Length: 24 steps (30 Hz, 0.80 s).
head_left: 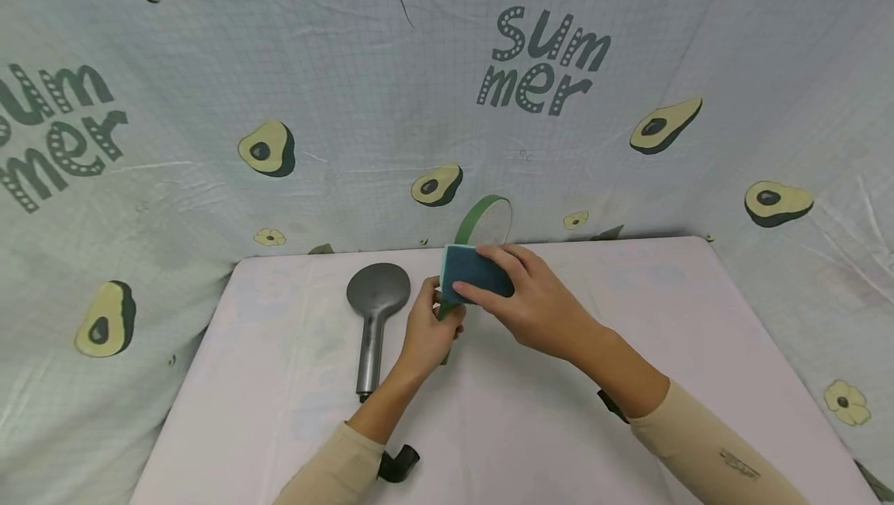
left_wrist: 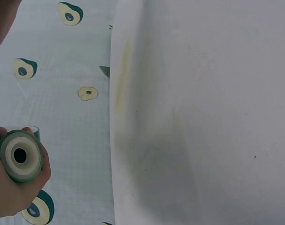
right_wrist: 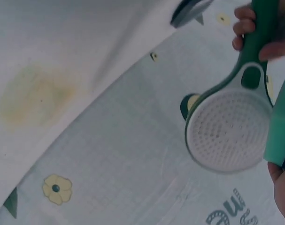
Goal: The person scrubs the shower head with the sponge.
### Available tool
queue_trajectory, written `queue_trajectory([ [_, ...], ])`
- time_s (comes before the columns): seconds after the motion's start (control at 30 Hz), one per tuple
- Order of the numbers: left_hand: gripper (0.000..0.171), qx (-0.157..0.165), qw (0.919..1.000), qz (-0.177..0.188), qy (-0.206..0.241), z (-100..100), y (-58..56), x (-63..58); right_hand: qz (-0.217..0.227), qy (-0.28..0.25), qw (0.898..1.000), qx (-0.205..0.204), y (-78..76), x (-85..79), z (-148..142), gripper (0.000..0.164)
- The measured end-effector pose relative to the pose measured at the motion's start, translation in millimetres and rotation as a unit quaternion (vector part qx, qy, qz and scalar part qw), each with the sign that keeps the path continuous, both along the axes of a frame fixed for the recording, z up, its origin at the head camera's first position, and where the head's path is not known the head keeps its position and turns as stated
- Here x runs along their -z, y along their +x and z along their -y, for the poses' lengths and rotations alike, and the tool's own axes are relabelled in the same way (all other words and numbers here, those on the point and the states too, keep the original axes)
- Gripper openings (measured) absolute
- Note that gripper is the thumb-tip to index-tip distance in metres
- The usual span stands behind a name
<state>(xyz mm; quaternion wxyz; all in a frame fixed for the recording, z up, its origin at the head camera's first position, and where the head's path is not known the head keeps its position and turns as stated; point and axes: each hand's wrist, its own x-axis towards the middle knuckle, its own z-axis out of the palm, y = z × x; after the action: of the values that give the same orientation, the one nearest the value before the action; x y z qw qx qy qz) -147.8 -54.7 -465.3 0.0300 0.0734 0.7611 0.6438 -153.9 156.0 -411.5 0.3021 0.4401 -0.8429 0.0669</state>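
My left hand (head_left: 427,336) grips the green handle of a green and white shower head (right_wrist: 229,129), holding it up above the table. In the right wrist view its round white face with many small nozzles shows; the left wrist view looks onto the hollow end of its handle. A sponge (head_left: 476,272), dark blue on one side and teal on the other, is pinched between the thumb and fingers of my right hand (head_left: 541,305). The sponge is close beside the shower head and hides part of it in the head view; whether they touch I cannot tell.
A grey shower head (head_left: 379,292) lies on the pale table (head_left: 545,443), left of my left hand. A black angled piece (head_left: 400,465) lies beside the left sleeve. Another dark object (head_left: 613,406) is partly hidden under my right forearm. A printed cloth (head_left: 335,102) hangs behind the table.
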Motion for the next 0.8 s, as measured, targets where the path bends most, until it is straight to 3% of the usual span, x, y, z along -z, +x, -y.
queue_trajectory([
  [0.07,0.045,0.004,0.9995,0.023,0.021,-0.1,0.4,-0.6,0.018,-0.024,1.000,0.002,1.2,-6.5,-6.6,0.064],
  [0.2,0.042,0.007,0.9971,0.048,0.059,-0.2,1.5,-2.1,0.031,-0.082,0.996,0.000,-0.2,-14.7,-21.1,0.039],
  [0.37,0.032,0.028,0.9880,0.081,0.129,-2.2,3.6,-1.0,0.015,-0.127,0.992,-0.004,-2.3,-18.8,-37.7,0.037],
  [0.6,0.034,0.018,0.9690,0.136,0.206,0.6,-0.3,4.1,0.012,-0.126,0.992,0.003,-0.1,-15.6,-49.1,0.038],
  [0.8,0.032,0.002,0.9613,0.123,0.246,2.6,-2.9,-0.8,0.033,-0.113,0.993,0.010,2.9,-11.1,-52.4,0.039],
])
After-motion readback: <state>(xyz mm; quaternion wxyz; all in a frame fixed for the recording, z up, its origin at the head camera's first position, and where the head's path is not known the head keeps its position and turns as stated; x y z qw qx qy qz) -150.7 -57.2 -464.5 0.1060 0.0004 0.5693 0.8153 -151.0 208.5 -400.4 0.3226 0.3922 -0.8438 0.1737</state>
